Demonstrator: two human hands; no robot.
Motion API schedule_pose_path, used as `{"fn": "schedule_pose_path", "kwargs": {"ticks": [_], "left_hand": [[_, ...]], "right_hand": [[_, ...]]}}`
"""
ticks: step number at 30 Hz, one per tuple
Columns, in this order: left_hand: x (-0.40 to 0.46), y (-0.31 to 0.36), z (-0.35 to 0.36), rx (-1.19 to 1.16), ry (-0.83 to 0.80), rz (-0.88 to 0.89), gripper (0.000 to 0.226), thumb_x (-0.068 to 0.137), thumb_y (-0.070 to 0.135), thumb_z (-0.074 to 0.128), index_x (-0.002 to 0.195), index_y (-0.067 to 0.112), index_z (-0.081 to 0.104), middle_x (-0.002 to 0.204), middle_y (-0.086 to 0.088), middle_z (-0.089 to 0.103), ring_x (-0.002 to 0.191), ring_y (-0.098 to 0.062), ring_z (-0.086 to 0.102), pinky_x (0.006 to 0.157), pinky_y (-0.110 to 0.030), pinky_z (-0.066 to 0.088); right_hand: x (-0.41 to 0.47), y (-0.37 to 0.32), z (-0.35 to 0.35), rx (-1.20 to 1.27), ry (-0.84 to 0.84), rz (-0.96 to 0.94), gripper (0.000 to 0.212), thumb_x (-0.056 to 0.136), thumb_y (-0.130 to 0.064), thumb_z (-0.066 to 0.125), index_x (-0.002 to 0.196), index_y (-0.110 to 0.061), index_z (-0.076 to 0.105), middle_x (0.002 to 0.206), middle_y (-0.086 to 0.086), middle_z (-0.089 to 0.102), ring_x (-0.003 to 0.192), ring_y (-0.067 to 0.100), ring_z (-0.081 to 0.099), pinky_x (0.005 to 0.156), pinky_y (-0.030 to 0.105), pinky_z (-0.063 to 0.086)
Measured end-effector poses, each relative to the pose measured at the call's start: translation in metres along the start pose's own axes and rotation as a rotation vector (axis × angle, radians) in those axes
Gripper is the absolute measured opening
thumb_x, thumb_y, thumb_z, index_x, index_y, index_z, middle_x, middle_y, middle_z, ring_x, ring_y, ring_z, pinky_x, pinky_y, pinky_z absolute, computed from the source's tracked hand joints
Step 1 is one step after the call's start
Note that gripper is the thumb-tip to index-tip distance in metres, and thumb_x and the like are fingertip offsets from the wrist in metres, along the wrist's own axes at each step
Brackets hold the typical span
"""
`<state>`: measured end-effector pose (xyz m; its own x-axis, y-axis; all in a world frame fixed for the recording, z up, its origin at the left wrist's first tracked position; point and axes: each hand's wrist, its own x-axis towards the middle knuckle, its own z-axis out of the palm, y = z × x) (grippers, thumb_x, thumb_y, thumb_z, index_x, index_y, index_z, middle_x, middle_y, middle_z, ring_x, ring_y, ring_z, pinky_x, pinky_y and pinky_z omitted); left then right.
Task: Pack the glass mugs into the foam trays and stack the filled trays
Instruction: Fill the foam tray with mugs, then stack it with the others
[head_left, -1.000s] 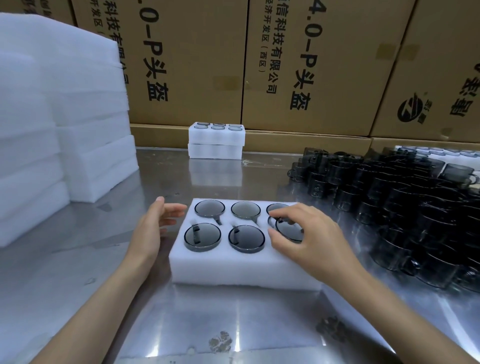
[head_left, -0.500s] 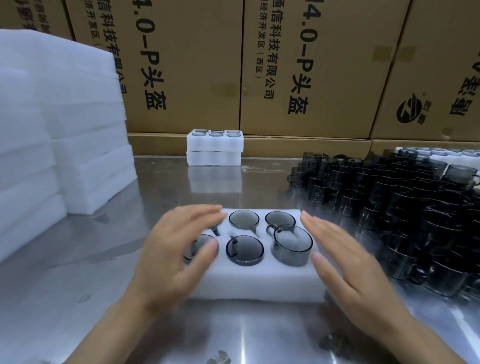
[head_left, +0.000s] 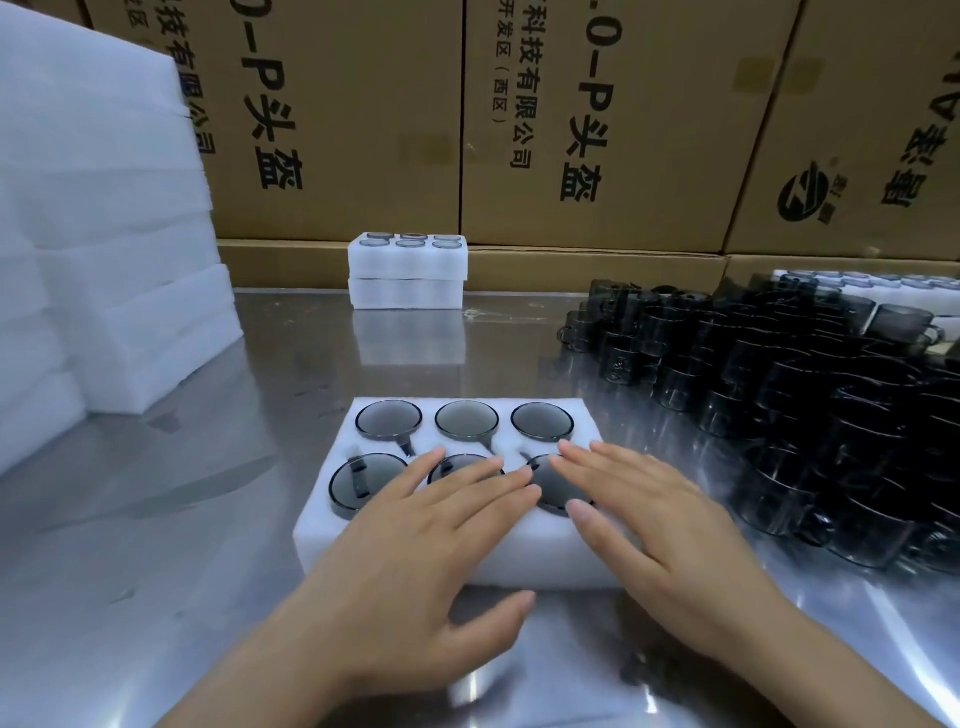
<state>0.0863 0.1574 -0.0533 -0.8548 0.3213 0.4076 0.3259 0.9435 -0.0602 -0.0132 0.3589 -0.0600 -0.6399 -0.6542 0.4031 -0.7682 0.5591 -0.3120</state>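
Along the top of the frame runs a wall of cardboard boxes (head_left: 597, 119), at least three faces showing, printed in black. Down the left edge rise stacks of empty white foam sheets (head_left: 98, 249), too merged to count. Across the middle and bottom spreads the steel bench (head_left: 182, 519). At the right edge huddles a crowd of loose smoky glass mugs (head_left: 810, 415), dozens, too many to count.

At upper centre, against the boxes, two filled trays (head_left: 408, 273) sit stacked, six mug rims showing in the top one. At lower centre lies the foam tray (head_left: 530, 558) being packed, with six pockets in two rows of three, and all six hold a mug.

Both hands lie flat on its near row: the left hand (head_left: 415, 561) with fingers straight over the middle mug, the right hand (head_left: 654, 525) with fingers straight over the right mug, neither grip curled round anything.

The foam is likely light and soft and will flex, while the glass is hard, slippery and fragile. A filled tray is best lifted by its two short ends, kept level.
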Motion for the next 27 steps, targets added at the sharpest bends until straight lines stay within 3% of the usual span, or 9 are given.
{"fn": "schedule_pose_path", "kwargs": {"ticks": [5,9,11,14,17,19,21,25,27], "left_hand": [[-0.001,0.001,0.001,-0.023,-0.004,-0.021,0.06,0.081,0.054,0.047,0.133,0.024,0.054,0.141,0.014,0.048,0.13,-0.003,0.043,0.115,-0.036,0.026],[-0.004,0.003,0.004,0.029,0.024,-0.025,0.056,0.085,0.05,0.044,0.134,0.025,0.054,0.141,0.013,0.048,0.126,-0.004,0.049,0.11,-0.034,0.031],[-0.006,-0.001,0.003,0.026,0.074,-0.024,0.052,0.086,0.046,0.043,0.132,0.025,0.055,0.139,0.014,0.05,0.124,-0.006,0.051,0.108,-0.036,0.037],[-0.016,-0.011,0.002,-0.098,0.232,-0.158,0.052,0.086,0.044,0.043,0.135,0.026,0.05,0.141,0.015,0.046,0.129,-0.005,0.043,0.111,-0.036,0.025],[-0.03,-0.025,0.0,-0.359,0.308,-0.595,0.07,0.083,0.062,0.036,0.146,0.032,0.026,0.148,0.024,0.021,0.136,0.009,0.019,0.113,-0.026,0.011],[-0.036,-0.033,0.001,-0.643,0.228,-0.9,0.082,0.078,0.074,0.042,0.147,0.032,0.028,0.15,0.02,0.024,0.139,0.002,0.021,0.113,-0.026,0.015],[-0.036,-0.04,0.003,-0.989,0.183,-0.951,0.058,0.075,0.069,0.056,0.124,0.038,0.059,0.131,0.018,0.056,0.126,-0.006,0.048,0.107,-0.031,0.032],[-0.027,-0.048,0.0,-1.42,0.282,-0.909,0.04,0.066,0.045,0.07,0.102,0.03,0.073,0.104,0.001,0.073,0.099,-0.019,0.068,0.095,-0.039,0.046],[-0.023,-0.053,0.001,-1.476,0.353,-0.881,0.038,0.068,0.038,0.066,0.105,0.029,0.072,0.106,-0.002,0.072,0.097,-0.02,0.069,0.088,-0.039,0.048]], "right_hand": [[-0.002,0.001,0.002,-0.021,-0.025,0.016,0.059,0.083,-0.069,0.014,0.135,-0.052,0.034,0.141,-0.04,0.024,0.137,-0.015,0.013,0.116,0.027,0.019],[-0.005,0.002,0.011,0.183,0.012,0.053,0.056,0.082,-0.072,0.024,0.134,-0.053,0.022,0.142,-0.039,0.02,0.135,-0.018,0.009,0.112,0.011,0.013],[-0.006,0.005,0.012,0.273,0.05,0.143,0.064,0.077,-0.078,0.028,0.135,-0.05,0.023,0.14,-0.039,0.021,0.131,-0.019,0.016,0.108,0.009,0.015],[-0.008,0.014,0.008,0.396,0.038,0.367,0.07,0.069,-0.084,0.031,0.121,-0.042,0.048,0.123,-0.027,0.052,0.119,-0.004,0.045,0.1,0.026,0.037],[-0.011,0.012,0.008,0.402,-0.003,0.389,0.057,0.066,-0.084,0.029,0.086,-0.037,0.054,0.084,-0.012,0.06,0.086,0.001,0.054,0.076,0.025,0.042],[-0.012,0.008,0.008,0.455,-0.022,0.367,0.055,0.07,-0.08,0.032,0.082,-0.031,0.053,0.08,-0.004,0.058,0.083,0.01,0.055,0.079,0.033,0.045],[-0.011,0.006,0.005,0.596,-0.063,0.328,0.054,0.079,-0.073,0.036,0.094,-0.028,0.062,0.092,-0.007,0.066,0.094,0.01,0.06,0.091,0.037,0.045],[-0.01,-0.002,-0.002,0.931,-0.132,0.245,0.026,0.088,-0.062,0.051,0.11,-0.054,0.062,0.115,-0.03,0.062,0.113,-0.011,0.053,0.088,0.004,0.038],[-0.003,0.0,0.003,1.076,-0.142,0.223,0.046,0.083,-0.064,0.056,0.126,-0.048,0.054,0.129,-0.021,0.057,0.124,0.0,0.05,0.104,0.022,0.037]]}}
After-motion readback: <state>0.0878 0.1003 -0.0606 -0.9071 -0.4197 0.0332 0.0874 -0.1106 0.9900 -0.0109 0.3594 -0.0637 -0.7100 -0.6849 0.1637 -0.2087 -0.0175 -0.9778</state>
